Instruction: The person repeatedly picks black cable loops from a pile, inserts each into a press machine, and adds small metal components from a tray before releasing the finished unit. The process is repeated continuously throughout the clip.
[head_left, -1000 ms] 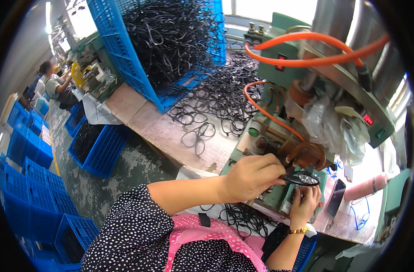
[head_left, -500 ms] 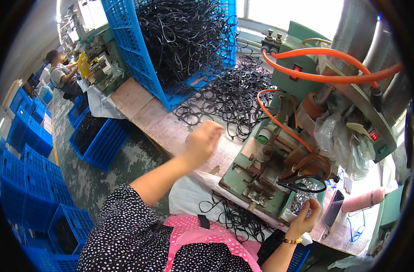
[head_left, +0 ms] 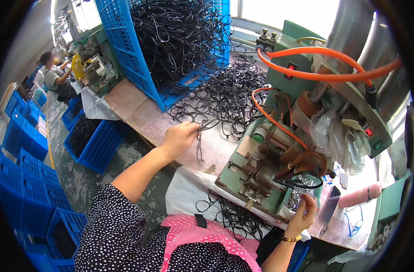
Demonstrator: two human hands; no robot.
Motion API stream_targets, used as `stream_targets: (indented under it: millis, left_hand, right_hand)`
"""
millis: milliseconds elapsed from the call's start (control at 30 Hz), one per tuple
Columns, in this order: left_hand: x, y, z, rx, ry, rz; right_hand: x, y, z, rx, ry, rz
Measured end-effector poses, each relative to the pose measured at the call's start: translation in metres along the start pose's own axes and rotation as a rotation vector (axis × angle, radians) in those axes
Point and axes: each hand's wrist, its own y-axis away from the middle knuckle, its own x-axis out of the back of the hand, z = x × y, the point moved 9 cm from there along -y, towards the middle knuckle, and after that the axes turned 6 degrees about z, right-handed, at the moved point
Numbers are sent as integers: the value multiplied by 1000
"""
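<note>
Closest to us, a pink dotted apron (head_left: 184, 232) covers our front, and beyond it thin black straps (head_left: 232, 217) lie tangled on crumpled white cloth (head_left: 182, 188). Our right hand (head_left: 303, 215), wearing a beaded bracelet (head_left: 292, 239), bends thumb toward fingers beside glittering silver bits (head_left: 296, 198); we cannot tell whether it grips one. Our left hand (head_left: 182, 138) pinches a limp, slender black loop (head_left: 199, 149), which dangles over the worn, pale tabletop (head_left: 141, 111). To its right stands a green metal press (head_left: 267, 172) with a smooth, curving orange hose (head_left: 325, 78). Farther back, a glossy, knotted heap (head_left: 170, 41) spills from a tipped crate (head_left: 125, 43) of latticed blue plastic. Farther still, a co-worker (head_left: 57, 80) sits at the left.
</note>
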Motion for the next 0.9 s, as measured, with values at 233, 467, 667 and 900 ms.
stream_targets:
  millis: [233, 467, 667, 900]
  left_hand:
    - [77, 7, 100, -502, -27, 277]
    - [94, 17, 124, -244, 742, 216]
    - [33, -4, 146, 239, 1286, 220]
    - [19, -5, 213, -4, 1207, -230]
  right_hand:
    - [5, -6, -13, 82, 32, 9]
    - [6, -12, -25, 124, 88, 32]
    - [-17, -24, -47, -170, -421, -27]
    - [-57, -27, -105, -248, -652, -205]
